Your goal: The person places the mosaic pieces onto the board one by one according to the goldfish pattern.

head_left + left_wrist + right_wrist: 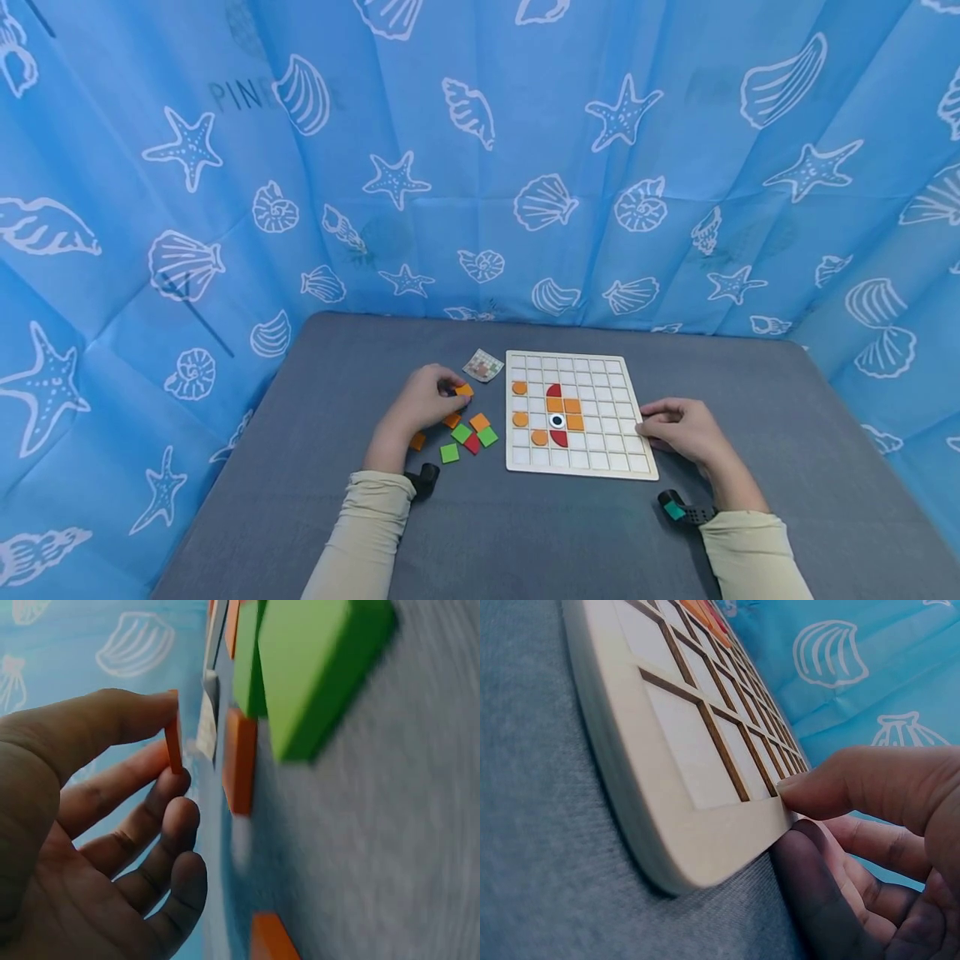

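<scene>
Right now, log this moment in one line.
left hand: pinches orange tile; right hand: grips grid board, right edge; loose tiles: left of board; card: near board

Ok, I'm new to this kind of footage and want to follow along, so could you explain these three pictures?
There's no robot here, just a person's two bare hands. The wide picture comes from a camera worn on the head; the two close ones come from cameras on each wrist. On the grey table lies a pale gridded board, with orange pieces, red pieces and an eye piece on it. Beside it are loose green tiles, others in orange and red, and a small card. The left hand pinches an orange tile; the right hand holds the board's edge.
</scene>
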### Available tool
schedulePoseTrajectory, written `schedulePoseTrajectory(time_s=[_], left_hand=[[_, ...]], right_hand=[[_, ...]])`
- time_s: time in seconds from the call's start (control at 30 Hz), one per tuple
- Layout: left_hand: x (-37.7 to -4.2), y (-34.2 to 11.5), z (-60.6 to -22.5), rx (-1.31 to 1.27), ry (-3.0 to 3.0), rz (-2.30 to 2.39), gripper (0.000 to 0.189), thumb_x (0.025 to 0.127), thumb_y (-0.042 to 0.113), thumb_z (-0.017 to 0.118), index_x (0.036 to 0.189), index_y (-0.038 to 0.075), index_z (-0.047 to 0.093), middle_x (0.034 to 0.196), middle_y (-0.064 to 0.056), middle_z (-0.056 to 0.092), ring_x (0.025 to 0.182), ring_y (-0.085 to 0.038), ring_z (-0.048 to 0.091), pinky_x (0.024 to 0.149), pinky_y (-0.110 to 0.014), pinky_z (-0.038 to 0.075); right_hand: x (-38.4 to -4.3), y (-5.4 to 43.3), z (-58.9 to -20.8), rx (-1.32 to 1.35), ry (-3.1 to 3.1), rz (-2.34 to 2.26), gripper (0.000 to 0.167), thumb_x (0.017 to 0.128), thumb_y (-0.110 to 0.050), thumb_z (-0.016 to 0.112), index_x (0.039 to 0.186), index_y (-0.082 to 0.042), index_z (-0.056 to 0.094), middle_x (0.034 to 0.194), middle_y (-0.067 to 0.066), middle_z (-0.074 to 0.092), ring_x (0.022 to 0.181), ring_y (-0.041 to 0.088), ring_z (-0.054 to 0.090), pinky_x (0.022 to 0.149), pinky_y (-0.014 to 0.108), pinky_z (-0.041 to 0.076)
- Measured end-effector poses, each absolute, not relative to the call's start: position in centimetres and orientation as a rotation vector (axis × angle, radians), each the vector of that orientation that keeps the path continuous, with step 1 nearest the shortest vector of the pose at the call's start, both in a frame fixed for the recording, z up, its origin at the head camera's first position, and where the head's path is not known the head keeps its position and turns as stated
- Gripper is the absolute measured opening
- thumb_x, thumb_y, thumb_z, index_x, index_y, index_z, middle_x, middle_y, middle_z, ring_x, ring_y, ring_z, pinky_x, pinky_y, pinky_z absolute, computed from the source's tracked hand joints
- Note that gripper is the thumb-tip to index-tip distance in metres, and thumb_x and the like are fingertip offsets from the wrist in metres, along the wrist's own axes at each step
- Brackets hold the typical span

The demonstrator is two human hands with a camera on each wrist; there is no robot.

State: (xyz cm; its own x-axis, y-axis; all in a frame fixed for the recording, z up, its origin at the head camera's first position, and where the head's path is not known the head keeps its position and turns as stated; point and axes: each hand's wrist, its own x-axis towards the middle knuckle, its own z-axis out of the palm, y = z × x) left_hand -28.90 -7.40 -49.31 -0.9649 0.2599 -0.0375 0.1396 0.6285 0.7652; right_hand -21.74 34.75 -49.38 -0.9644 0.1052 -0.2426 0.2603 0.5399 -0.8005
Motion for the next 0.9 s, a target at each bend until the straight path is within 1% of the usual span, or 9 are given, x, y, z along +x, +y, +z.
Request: schedulePoseTrajectory(time_s=[0.17,0.23,0.37,0.4,0.47,0.57,0.77,0.9], left_hand=[[-28.2,-5.9,-48.3,0.477,2.649,1.319,0.023,0.095,0.023,0.081,0.116,0.012,0.080,0.108,-0.005,0.066,0.087,-0.019,0.058,0.072,-0.035,0.052],[-27.8,-5.1,-48.0,0.544,2.637,1.330,0.024,0.096,0.023,0.080,0.118,0.013,0.080,0.115,-0.006,0.068,0.090,-0.019,0.059,0.074,-0.035,0.053],[-26.9,-3.1,-47.2,0.638,2.611,1.312,0.027,0.097,0.023,0.079,0.122,0.011,0.079,0.121,-0.005,0.070,0.096,-0.018,0.061,0.079,-0.034,0.055],[-26.7,-2.6,-47.0,0.667,2.601,1.305,0.028,0.097,0.022,0.078,0.123,0.010,0.078,0.121,-0.006,0.070,0.096,-0.018,0.061,0.079,-0.033,0.055],[-26.3,-1.5,-46.6,0.723,2.584,1.278,0.029,0.097,0.022,0.078,0.123,0.009,0.078,0.116,-0.004,0.071,0.096,-0.020,0.063,0.080,-0.031,0.055],[-26.0,0.0,-46.2,0.810,2.564,1.234,0.029,0.098,0.022,0.078,0.123,0.009,0.078,0.116,-0.006,0.071,0.097,-0.020,0.063,0.080,-0.028,0.054],[-25.7,2.7,-46.8,0.903,2.516,1.181,0.030,0.098,0.023,0.078,0.124,0.008,0.078,0.117,-0.005,0.071,0.096,-0.012,0.061,0.082,-0.024,0.053],[-25.4,4.3,-47.3,0.933,2.481,1.153,0.028,0.097,0.020,0.078,0.122,0.008,0.078,0.116,-0.004,0.072,0.095,-0.009,0.062,0.082,-0.022,0.053]], right_hand=[[-21.9,35.0,-49.2,0.299,2.597,-1.406,0.046,0.094,-0.010,0.078,0.132,0.013,0.064,0.096,0.009,0.077,0.081,0.012,0.073,0.072,0.030,0.064],[-21.8,35.0,-49.1,0.298,2.595,-1.412,0.046,0.094,-0.009,0.078,0.132,0.014,0.064,0.096,0.010,0.077,0.080,0.012,0.072,0.072,0.031,0.064],[-21.7,34.9,-49.2,0.308,2.589,-1.409,0.046,0.094,-0.009,0.078,0.132,0.013,0.064,0.095,0.009,0.076,0.080,0.012,0.072,0.072,0.031,0.064],[-21.7,34.9,-49.3,0.313,2.589,-1.410,0.046,0.094,-0.009,0.078,0.131,0.013,0.064,0.095,0.009,0.076,0.080,0.012,0.073,0.072,0.031,0.064],[-21.6,34.8,-49.3,0.319,2.589,-1.411,0.046,0.094,-0.009,0.078,0.131,0.013,0.064,0.094,0.009,0.077,0.080,0.013,0.073,0.072,0.031,0.064],[-21.6,34.8,-49.4,0.319,2.599,-1.404,0.046,0.094,-0.009,0.078,0.131,0.013,0.064,0.094,0.010,0.076,0.080,0.013,0.073,0.072,0.031,0.064],[-21.6,34.8,-49.4,0.318,2.606,-1.400,0.045,0.093,-0.010,0.078,0.130,0.013,0.065,0.094,0.010,0.077,0.080,0.012,0.072,0.073,0.031,0.064],[-21.7,34.8,-49.3,0.314,2.610,-1.399,0.045,0.093,-0.010,0.078,0.130,0.013,0.065,0.094,0.010,0.077,0.080,0.012,0.072,0.072,0.031,0.064]])
